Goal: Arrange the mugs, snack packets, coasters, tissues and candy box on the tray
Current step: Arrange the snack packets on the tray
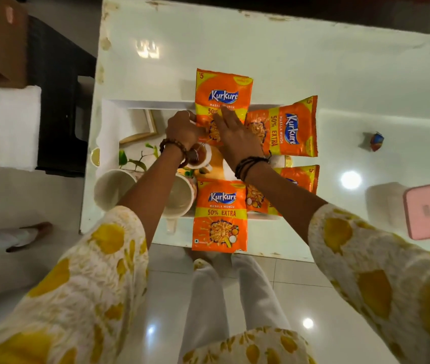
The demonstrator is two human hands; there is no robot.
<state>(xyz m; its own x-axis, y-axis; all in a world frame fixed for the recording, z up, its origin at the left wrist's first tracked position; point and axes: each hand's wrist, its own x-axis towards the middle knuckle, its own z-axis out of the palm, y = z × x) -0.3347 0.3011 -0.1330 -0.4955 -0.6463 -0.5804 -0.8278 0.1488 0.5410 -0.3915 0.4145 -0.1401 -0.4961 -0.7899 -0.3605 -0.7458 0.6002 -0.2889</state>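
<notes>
A white tray lies on the glossy white table. Several orange Kurkure snack packets rest on it. The far packet overhangs the tray's back rim; my left hand pinches its lower left edge and my right hand lies flat on its lower half. Another packet lies sideways at the right, a third hangs over the near rim, and a fourth is partly under my right forearm. Two cream mugs stand at the tray's near left. White tissues sit at its left.
A pink-lidded box sits on the table at the right, with a small wrapped candy further back. A dark side table with a white cloth stands left of the table. Tiled floor and my legs are below.
</notes>
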